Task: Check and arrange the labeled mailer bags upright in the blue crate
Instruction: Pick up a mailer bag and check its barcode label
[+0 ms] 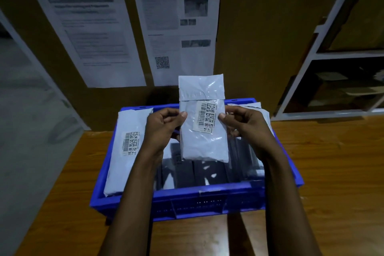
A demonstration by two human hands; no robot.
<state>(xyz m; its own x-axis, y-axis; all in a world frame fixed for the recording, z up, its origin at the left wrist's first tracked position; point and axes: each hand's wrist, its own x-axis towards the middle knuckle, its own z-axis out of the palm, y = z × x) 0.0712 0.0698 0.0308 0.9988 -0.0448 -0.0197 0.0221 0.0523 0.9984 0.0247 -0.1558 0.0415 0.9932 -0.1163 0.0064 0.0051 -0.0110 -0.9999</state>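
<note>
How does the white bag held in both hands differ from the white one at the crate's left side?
The held bag hovers over the blue crate, pinched by the left hand and right hand; the left bag rests inside, ungripped. The held bag is upright; the left bag leans. Both are white, barcode-labelled.

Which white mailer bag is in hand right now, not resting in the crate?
The middle mailer bag, pinched by the left hand and right hand above the blue crate; the left mailer bag leans against its left wall.
</note>
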